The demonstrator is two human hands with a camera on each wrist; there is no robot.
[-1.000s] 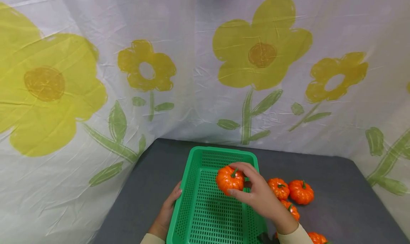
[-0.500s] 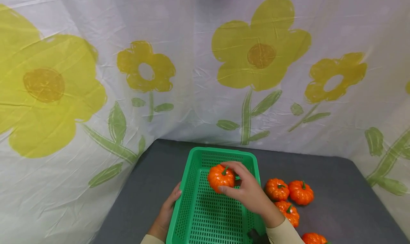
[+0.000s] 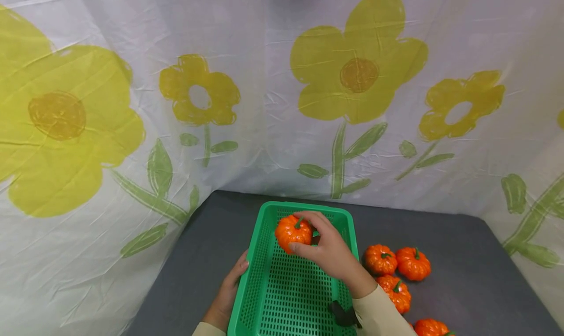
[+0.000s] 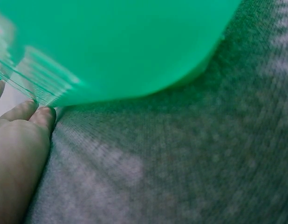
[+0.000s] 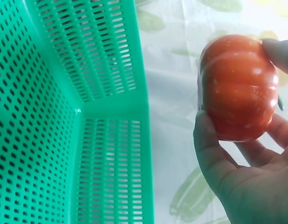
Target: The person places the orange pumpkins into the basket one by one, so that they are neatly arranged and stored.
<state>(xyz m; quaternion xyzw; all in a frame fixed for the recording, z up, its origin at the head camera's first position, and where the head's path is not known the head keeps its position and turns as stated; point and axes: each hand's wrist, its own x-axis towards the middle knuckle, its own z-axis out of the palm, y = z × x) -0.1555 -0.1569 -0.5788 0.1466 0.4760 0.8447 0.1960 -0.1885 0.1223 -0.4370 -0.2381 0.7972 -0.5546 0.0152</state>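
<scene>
One pumpkin [image 3: 292,234] between right-hand fingers [image 5: 210,151]

A dark grey tabletop [image 3: 458,257], fine-grained in the left wrist view, meets a creased whitish sheet [image 3: 264,27] behind and at both sides. Printed on it are a big yellow flower [image 3: 99,103] cut off at the left edge, a smaller white-centred flower [image 3: 220,98] beside it, and, farther right, another large bloom [image 3: 374,37] and a small tilted blossom [image 3: 482,98], all with green stems [image 3: 338,164] and leaves [image 3: 366,140].
</scene>
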